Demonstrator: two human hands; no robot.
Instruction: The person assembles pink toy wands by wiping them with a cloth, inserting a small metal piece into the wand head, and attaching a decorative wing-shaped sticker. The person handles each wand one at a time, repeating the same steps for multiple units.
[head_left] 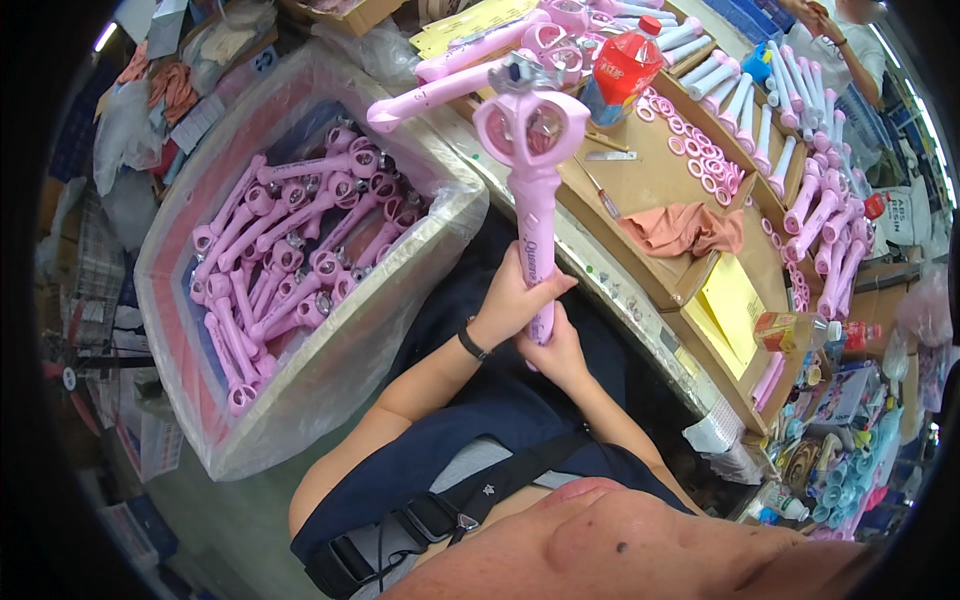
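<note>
A pink toy wand (528, 190) stands upright in front of me, its heart-shaped, see-through head at the top and dark lettering along the handle. My left hand (515, 300), with a dark band at the wrist, is closed round the handle. Just below it, my right hand (557, 350) wraps the handle's lower end. Behind the wand's head, another pink wand (430, 97) lies across the bench edge. To the left, a plastic-lined bin (350, 370) holds a heap of similar pink wands (285, 250) with silvery parts at their heads.
The workbench carries a cardboard tray (630, 185) with pink rings (705, 165), a screwdriver (605, 195) and an orange cloth (685, 230). A red-labelled bottle (625, 75) stands at its far end; a yellowish bottle (795, 332) lies at right. Another person (845, 45) is at far right.
</note>
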